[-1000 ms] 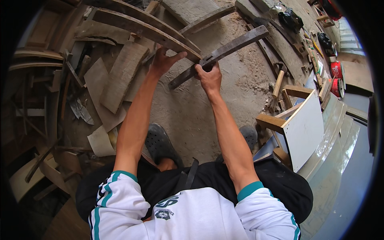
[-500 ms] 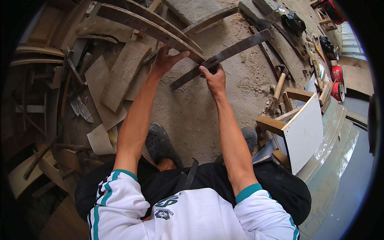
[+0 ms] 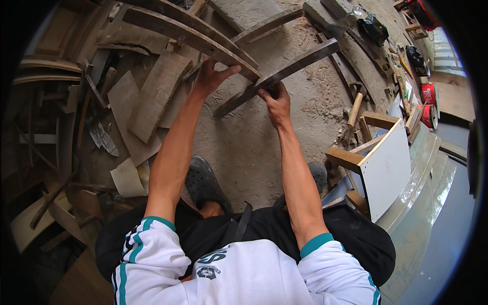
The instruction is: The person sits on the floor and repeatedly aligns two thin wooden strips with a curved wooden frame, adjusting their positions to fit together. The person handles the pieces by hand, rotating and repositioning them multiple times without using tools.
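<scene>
My left hand (image 3: 211, 77) grips a long brown wooden bar (image 3: 185, 34) from beneath, its thumb stretched out beside the bar's near end. My right hand (image 3: 276, 105) holds a dark wooden crosspiece (image 3: 300, 63) between thumb and fingers, close to where it meets the near end of that bar. The crosspiece lies slantwise, its right end farther away. Whether the two pieces are joined or only touch, I cannot tell. Behind the first bar runs a second long bar (image 3: 216, 36), and another wooden piece (image 3: 269, 24) slants away at the far side.
Loose boards (image 3: 160, 94) and offcuts are heaped on the left. At right lie a hammer (image 3: 355, 109), a small white-panelled wooden frame (image 3: 389, 170) and red cans (image 3: 429, 104). My dark clogs (image 3: 204, 178) stand on the dusty concrete floor (image 3: 239, 157).
The crosspiece has rolled in my right hand, so its slotted broad face no longer shows as before. My right hand has shifted slightly right and nearer. The left hand stays put.
</scene>
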Available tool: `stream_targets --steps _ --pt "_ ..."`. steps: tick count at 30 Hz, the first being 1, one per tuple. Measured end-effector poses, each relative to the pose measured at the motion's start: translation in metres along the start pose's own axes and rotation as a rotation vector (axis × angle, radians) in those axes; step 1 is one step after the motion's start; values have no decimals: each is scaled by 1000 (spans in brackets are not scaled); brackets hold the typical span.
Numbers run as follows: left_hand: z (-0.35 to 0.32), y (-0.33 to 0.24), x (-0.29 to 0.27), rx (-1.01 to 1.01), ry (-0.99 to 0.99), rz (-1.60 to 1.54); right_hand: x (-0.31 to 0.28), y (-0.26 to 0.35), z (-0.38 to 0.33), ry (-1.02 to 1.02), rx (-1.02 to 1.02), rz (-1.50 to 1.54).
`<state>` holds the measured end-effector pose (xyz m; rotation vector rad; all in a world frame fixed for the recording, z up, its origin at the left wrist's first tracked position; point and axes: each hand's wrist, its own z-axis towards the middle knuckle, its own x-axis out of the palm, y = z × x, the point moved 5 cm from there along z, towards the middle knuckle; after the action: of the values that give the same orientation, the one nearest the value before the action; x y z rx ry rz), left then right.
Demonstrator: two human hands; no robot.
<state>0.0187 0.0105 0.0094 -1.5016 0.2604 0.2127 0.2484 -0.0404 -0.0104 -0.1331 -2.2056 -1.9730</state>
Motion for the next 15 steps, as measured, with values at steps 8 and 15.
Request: stream_targets --steps 8,15 --pt "0 -4 0 88 -20 109 3 1 3 -4 54 70" --pt "-3 -7 0 51 3 0 -12 11 12 16 -36 -366"
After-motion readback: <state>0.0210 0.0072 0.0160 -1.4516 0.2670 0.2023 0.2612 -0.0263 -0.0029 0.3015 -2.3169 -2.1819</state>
